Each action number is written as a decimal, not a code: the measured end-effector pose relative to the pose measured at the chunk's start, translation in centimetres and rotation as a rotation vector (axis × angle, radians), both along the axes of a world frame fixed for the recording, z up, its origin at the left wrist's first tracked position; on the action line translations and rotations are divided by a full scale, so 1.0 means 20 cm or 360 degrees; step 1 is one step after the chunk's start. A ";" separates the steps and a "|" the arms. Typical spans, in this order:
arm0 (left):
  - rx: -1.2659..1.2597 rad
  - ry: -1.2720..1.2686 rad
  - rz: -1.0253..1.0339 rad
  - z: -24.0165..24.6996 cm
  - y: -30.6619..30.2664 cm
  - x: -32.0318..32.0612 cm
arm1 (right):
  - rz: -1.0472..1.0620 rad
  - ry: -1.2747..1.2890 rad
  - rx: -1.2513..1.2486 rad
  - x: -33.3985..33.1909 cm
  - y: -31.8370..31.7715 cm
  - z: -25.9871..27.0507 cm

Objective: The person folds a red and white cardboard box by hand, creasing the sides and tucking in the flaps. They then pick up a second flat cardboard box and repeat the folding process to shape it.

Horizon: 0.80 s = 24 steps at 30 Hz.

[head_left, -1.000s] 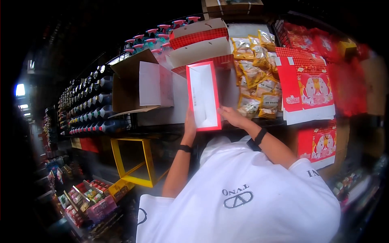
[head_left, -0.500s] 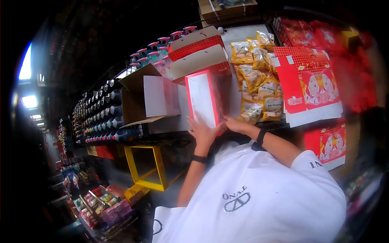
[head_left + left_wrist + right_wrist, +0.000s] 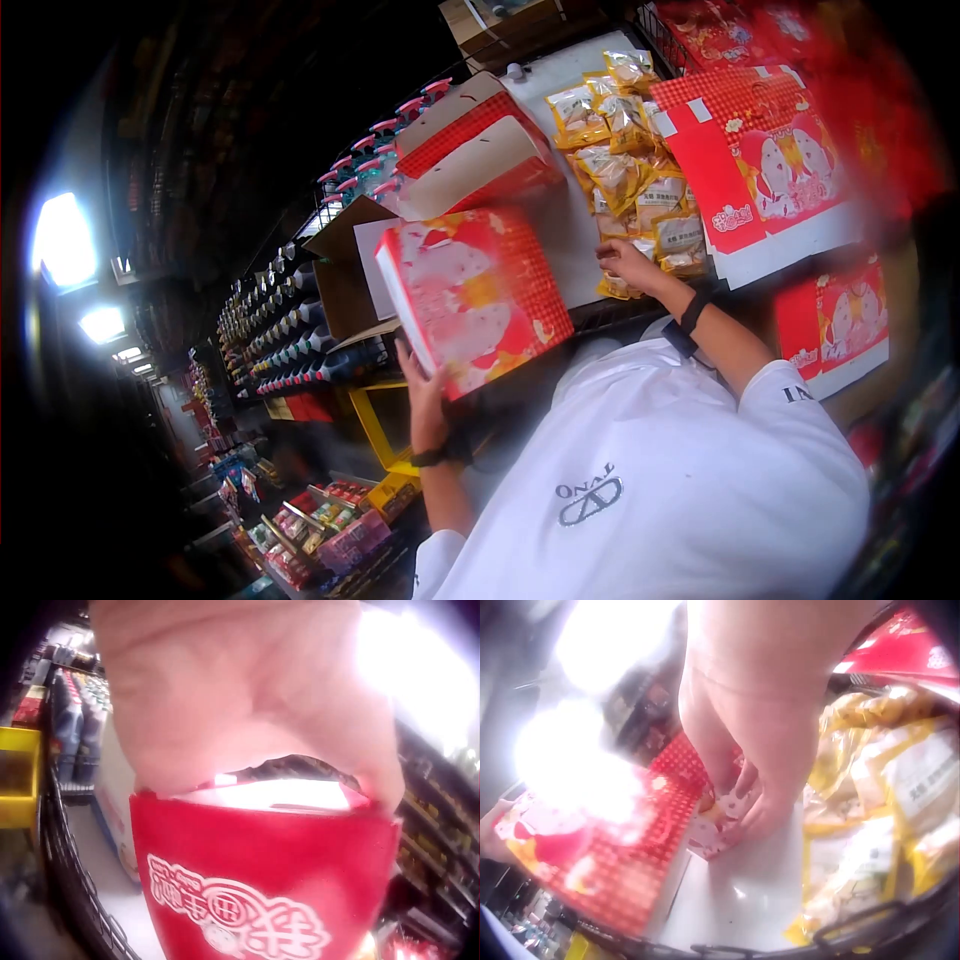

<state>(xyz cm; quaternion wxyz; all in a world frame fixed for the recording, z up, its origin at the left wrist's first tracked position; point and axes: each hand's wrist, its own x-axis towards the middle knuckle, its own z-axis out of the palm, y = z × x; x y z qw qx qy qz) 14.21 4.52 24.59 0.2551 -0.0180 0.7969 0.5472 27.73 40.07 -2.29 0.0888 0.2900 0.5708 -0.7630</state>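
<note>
My left hand [image 3: 425, 400] grips a red gift box [image 3: 475, 300] with cartoon figures and a checked pattern, tilted over the shelf. In the left wrist view, thumb and fingers span the open white-lined end of the box [image 3: 262, 836], one on each side. My right hand [image 3: 633, 265], apart from the box, hangs loosely curled over the front of the shelf and holds nothing. Just beside it lie several yellow-edged snack packets [image 3: 660, 195]. The right wrist view has the same packets [image 3: 855, 862] on the right and the box [image 3: 630, 855] on the left.
Two more red checked boxes [image 3: 485, 165] stand open behind. A cardboard carton [image 3: 345, 290] is at left, next to rows of dark bottles [image 3: 290, 325]. Flattened red boxes [image 3: 765, 170] lie at right. A yellow frame [image 3: 375, 430] stands below the shelf.
The box has turned from its open white inside to its printed side and shifted left in my left hand. My right hand has let go and moved right to the packets.
</note>
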 end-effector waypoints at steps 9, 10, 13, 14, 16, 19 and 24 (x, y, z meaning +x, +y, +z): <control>-0.0295 0.0534 0.0223 -0.11 -0.88 -0.05 | 0.0546 0.1160 0.0007 -0.03 -0.01 1.25; -0.0160 0.0451 0.0378 -0.18 -0.85 -0.01 | 0.0622 0.1363 0.0353 -0.02 0.01 1.42; 0.0150 0.0247 0.0671 -0.37 -0.73 0.11 | 0.0329 0.2053 0.1475 0.01 0.00 1.67; 0.0205 0.0192 0.0683 -0.41 -0.68 0.14 | 0.0243 0.2144 0.1627 0.03 -0.02 1.72; 0.0303 0.0094 0.0700 -0.50 -0.60 0.19 | 0.0132 0.2277 0.1813 0.07 -0.05 1.78; 0.0425 -0.0011 0.0670 -0.59 -0.47 0.24 | 0.0198 0.2364 0.1816 0.12 -0.05 1.82; 0.0546 -0.0085 0.0572 -0.64 -0.33 0.24 | 0.0531 0.2252 0.1769 0.20 -0.01 1.92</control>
